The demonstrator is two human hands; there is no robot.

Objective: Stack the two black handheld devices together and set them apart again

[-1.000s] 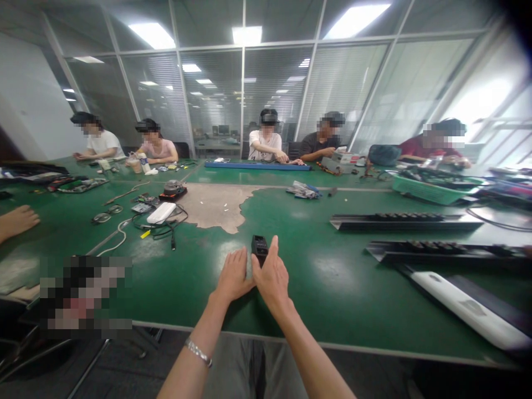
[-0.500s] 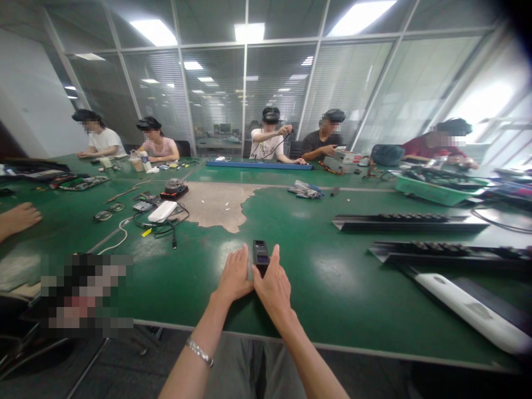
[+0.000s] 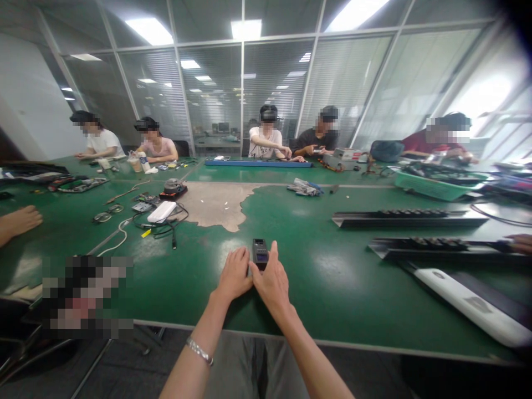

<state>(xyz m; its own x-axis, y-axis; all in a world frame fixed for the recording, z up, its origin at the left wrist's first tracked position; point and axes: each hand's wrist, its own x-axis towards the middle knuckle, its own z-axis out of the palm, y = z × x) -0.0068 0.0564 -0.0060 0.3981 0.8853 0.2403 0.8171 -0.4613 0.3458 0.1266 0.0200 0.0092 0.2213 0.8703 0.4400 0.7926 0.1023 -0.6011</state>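
A small black handheld device with a little screen and buttons lies on the green table, straight ahead of me. Left of it rests my left hand, fingers stretched out and the palm low on the tabletop. My right hand is at its right and near side, the index finger extended along it and the thumb by its near left corner. The thumbs of both hands meet below the device. Neither hand visibly grips it; the fingertips' contact with it cannot be made out.
Left of centre are a white box-shaped device, cables and glasses. Black metal channels and a long white device lie right. Another person's hand rests at far left, another at the right edge. Several people sit opposite.
My left fingers have drawn in slightly; both hands stay around the device. A person's hand has appeared at the right edge. The person opposite has lowered a raised arm.
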